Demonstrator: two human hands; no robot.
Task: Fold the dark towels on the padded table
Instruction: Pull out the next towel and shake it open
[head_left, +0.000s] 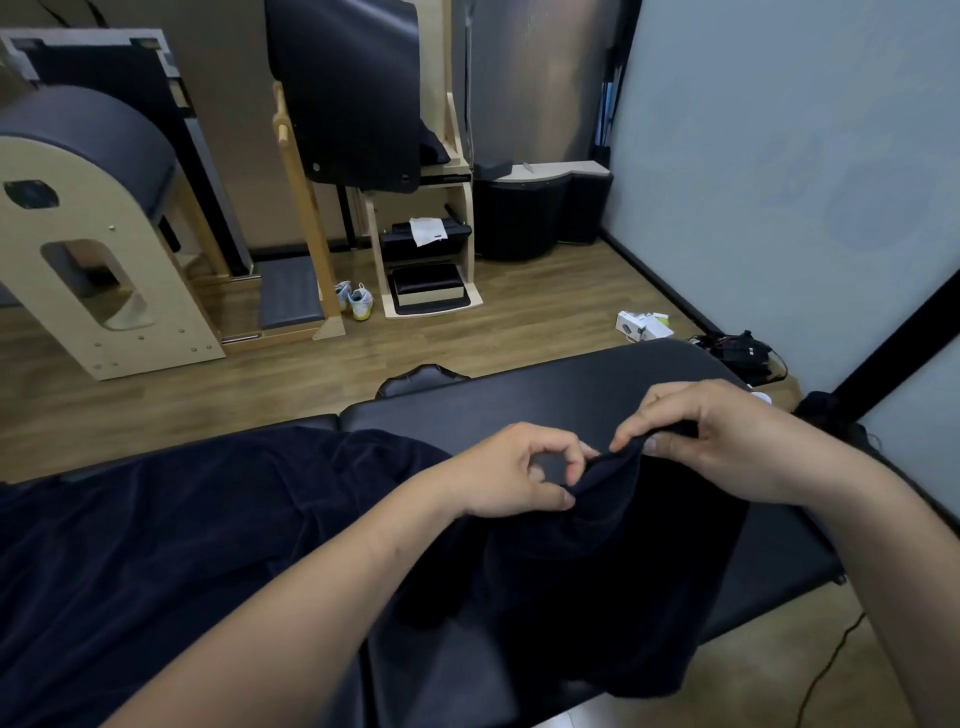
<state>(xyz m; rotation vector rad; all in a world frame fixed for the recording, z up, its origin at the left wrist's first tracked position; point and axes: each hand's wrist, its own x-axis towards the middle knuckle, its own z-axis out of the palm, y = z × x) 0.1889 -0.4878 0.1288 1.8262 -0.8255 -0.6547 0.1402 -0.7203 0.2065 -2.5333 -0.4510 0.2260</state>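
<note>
A dark navy towel (597, 571) hangs in loose folds over the black padded table (571, 384). My left hand (514, 475) pinches its raised top edge between thumb and fingers. Just to the right, my right hand (717, 436) pinches the same edge, the two hands almost touching. A second dark towel (171, 525) lies rumpled across the left part of the table, partly under my left forearm.
Beyond the table on the wood floor stand a padded barrel (88, 208), a wooden chair apparatus (415, 208), a pair of sneakers (356, 300) and small white boxes (641, 325). A wall (779, 156) runs along the right, with cables (737, 353) at its foot.
</note>
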